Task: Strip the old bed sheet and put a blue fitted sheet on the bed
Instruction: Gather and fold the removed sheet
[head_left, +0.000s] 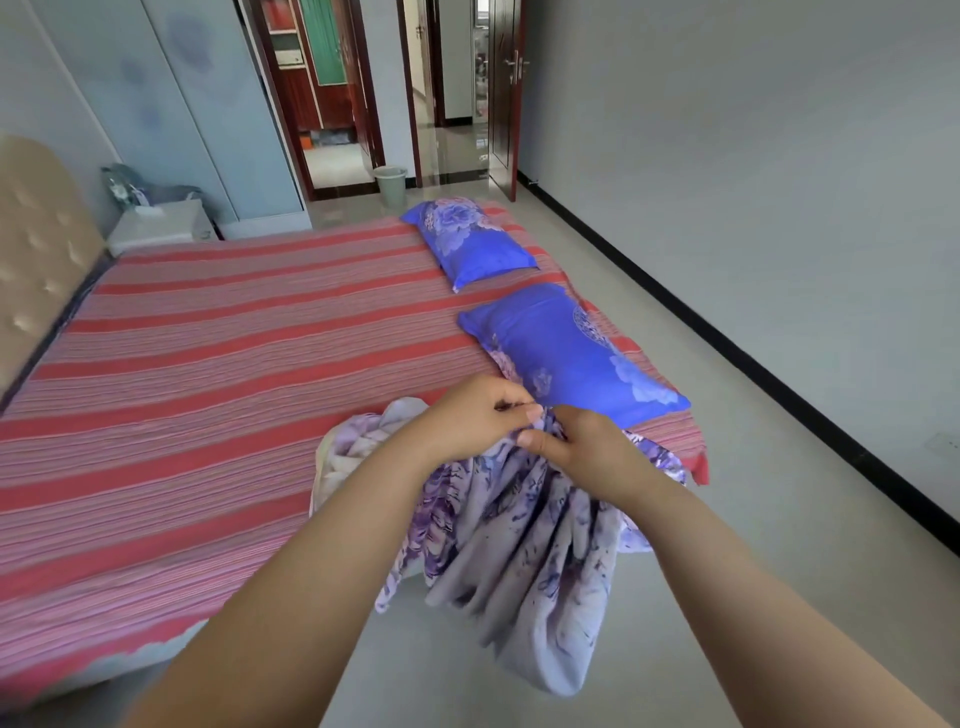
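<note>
Hard to make out along the blurred left edge: a padded beige headboard (36, 249), cut off by the frame, and a soft bundle on the white bedside cabinet (161, 226) whose nature cannot be told; far through the open doorway, only dark red-brown door frames and shiny tiles, details too small to read. Cut off below: both forearms, running in from the bottom edge. Partly hidden under the hands: the gathered top of a pale lilac floral cotton sheet (524, 551), bunched to a point and hanging in folds past the corner of the bed toward the grey floor (737, 395), its lower end blurred. Left hand (470, 423) curled, thumb and fingers pinching the gathered fabric from the left; right hand (579, 449) close against it, fingers folded over, thumb pressing the same bunch, knuckles nearly touching. Just behind the hands, a bright blue floral pillow (566, 353) lying near the bed's right edge, with a second blue floral pillow (467, 241) farther back, apart from the first. Across the mattress, a flat red-and-pink striped cover (208, 374), smooth. Beyond the bed, a pale green plastic bin (389, 179) by the doorway, pale blue-grey wardrobe doors (197, 104), plain grey wall with a black skirting line at right
</note>
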